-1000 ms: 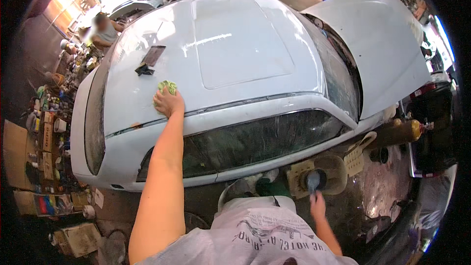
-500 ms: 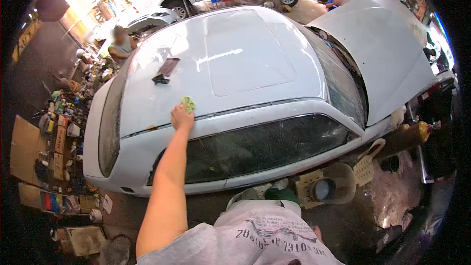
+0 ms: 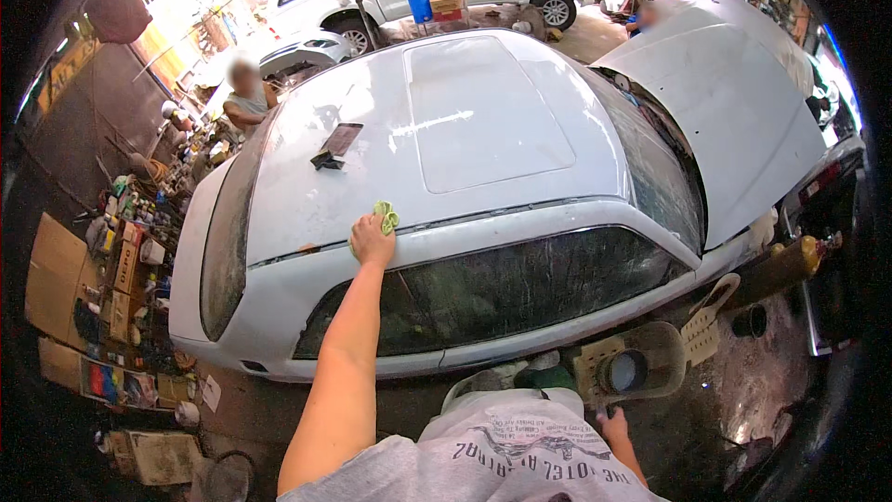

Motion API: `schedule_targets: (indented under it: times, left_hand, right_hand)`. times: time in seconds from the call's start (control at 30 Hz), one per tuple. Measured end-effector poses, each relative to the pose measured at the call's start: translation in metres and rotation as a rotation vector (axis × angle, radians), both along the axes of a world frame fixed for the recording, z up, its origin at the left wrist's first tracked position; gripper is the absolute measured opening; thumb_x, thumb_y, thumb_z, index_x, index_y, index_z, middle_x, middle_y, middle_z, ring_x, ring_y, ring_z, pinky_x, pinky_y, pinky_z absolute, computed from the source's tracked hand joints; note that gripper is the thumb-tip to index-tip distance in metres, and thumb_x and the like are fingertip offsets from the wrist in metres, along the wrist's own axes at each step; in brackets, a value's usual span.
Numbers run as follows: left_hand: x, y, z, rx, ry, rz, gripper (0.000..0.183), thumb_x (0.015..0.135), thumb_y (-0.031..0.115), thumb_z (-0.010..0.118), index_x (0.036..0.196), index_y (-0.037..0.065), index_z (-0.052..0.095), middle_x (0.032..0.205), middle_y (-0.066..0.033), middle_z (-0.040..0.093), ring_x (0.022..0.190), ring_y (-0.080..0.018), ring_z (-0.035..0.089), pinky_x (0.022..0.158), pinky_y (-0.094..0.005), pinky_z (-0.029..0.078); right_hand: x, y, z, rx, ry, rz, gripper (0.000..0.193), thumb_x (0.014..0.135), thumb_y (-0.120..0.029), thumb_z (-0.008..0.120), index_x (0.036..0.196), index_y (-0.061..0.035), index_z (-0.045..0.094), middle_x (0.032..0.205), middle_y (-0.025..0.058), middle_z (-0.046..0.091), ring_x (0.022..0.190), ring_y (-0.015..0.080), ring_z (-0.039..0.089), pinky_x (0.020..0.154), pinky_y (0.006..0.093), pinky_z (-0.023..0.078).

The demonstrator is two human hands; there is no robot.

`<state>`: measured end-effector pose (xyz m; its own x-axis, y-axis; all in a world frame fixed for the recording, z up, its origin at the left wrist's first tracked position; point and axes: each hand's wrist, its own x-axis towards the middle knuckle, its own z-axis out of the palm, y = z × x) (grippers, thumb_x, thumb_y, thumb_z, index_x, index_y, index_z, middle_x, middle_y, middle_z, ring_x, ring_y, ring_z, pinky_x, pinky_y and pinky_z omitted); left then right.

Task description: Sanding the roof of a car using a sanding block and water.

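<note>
My left hand point(image 3: 373, 241) is closed round a crumpled light-green cloth point(image 3: 386, 216), pressed on the near edge of the car's pale grey roof point(image 3: 353, 195), next to the dark roof seam. The left arm is stretched out over the side window point(image 3: 520, 279). Low beside my shirt, my right hand point(image 3: 614, 425) hangs with its fingers curled; a small dark shape shows at them, too blurred to name. Further in on the roof lie a small black object point(image 3: 327, 160) and a flat brownish sheet point(image 3: 343, 138).
The hood point(image 3: 734, 112) stands raised at the right. A plastic crate point(image 3: 655, 353) with a round tub point(image 3: 624, 372) is by the car's near side, close to a gas cylinder point(image 3: 790, 265). Cardboard point(image 3: 58, 270) and clutter fill the left. A person point(image 3: 247, 98) is behind the car's rear.
The whole view has shifted, so the car sits slightly lower and further right. My left hand stays on the roof edge with the cloth. More of my right hand and forearm shows.
</note>
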<state>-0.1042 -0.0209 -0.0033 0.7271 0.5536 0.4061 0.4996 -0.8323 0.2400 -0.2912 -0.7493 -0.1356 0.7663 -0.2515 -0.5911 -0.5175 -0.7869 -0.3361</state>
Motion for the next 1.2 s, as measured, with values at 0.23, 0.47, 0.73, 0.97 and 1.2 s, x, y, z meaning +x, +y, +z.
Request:
schedule_targets:
  times: [0.23,0.47,0.73,0.97,1.2]
  left_hand:
    - [-0.005,-0.004,-0.005,0.029,-0.087,-0.016,0.036,0.079,0.03,0.078,0.111,0.019,0.068,0.123,-0.0061,0.058,0.12,-0.0313,0.052,0.1,-0.049,0.043]
    - [-0.006,-0.01,-0.003,-0.01,-0.113,0.0,0.04,0.076,0.036,0.082,0.109,0.017,0.07,0.125,-0.0063,0.057,0.126,-0.0315,0.047,0.106,-0.0493,0.039]
    - [-0.006,-0.012,0.001,-0.005,-0.128,-0.035,0.038,0.077,0.036,0.083,0.107,0.016,0.071,0.124,-0.0065,0.057,0.128,-0.032,0.046,0.106,-0.0503,0.038]
    - [-0.006,-0.013,0.005,0.046,-0.119,-0.024,0.045,0.078,0.041,0.082,0.112,0.016,0.067,0.126,-0.0062,0.056,0.126,-0.0307,0.047,0.103,-0.0486,0.039]
    - [-0.006,-0.014,0.002,0.032,-0.064,0.012,0.046,0.077,0.041,0.082,0.114,0.017,0.067,0.129,-0.0057,0.054,0.128,-0.0304,0.045,0.106,-0.0478,0.038]
  right_hand:
    - [-0.087,-0.046,-0.041,-0.032,0.294,-0.109,0.084,0.079,-0.036,0.083,0.138,0.0102,0.046,0.129,0.0347,0.06,0.125,0.0462,0.058,0.103,0.0466,0.048]
    - [-0.086,-0.047,-0.04,-0.03,0.288,-0.175,0.081,0.078,-0.038,0.083,0.132,0.0134,0.051,0.126,0.0359,0.062,0.123,0.0464,0.059,0.101,0.046,0.05]
    - [-0.072,-0.058,-0.057,-0.09,0.296,0.036,0.075,0.076,-0.045,0.083,0.117,0.0144,0.062,0.117,0.0355,0.066,0.116,0.0463,0.064,0.095,0.0465,0.052]
    - [-0.112,-0.101,-0.143,-0.028,0.124,0.04,0.066,0.074,-0.044,0.084,0.104,0.0107,0.066,0.103,0.0333,0.07,0.102,0.0463,0.068,0.083,0.0467,0.055]
    - [-0.088,-0.082,-0.112,-0.047,0.226,0.001,0.064,0.073,-0.042,0.085,0.103,0.0107,0.065,0.102,0.0331,0.07,0.1,0.045,0.069,0.082,0.0463,0.055]
